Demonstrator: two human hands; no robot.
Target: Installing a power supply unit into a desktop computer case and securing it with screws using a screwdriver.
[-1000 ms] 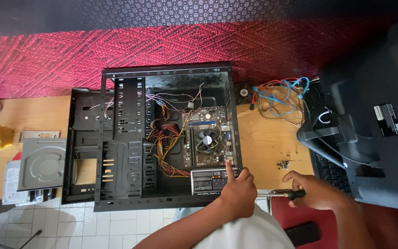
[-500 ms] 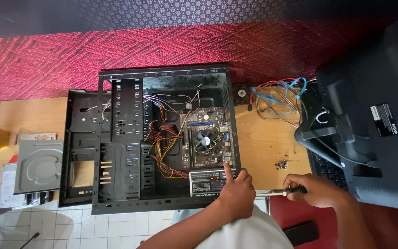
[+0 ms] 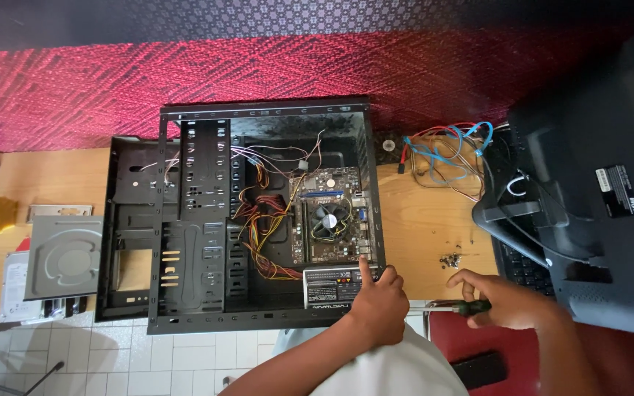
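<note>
My left hand (image 3: 381, 302), released with a finger out, rests on the open black steel computer case (image 3: 266, 220) at the worktop's near edge, heavy, stiff, sharp-edged, so hold its frame; right hand (image 3: 504, 299) clenches the light green-handled screwdriver (image 3: 464, 307).

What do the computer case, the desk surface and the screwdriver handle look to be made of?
The computer case looks like sheet metal painted matt black: thin, punched with slots and holes. The desk appears to be wood or wood-look laminate, light brown and smooth with a faint sheen. The screwdriver in the right hand has a dark green handle, probably plastic or rubber; its shaft is shiny metal.
</note>
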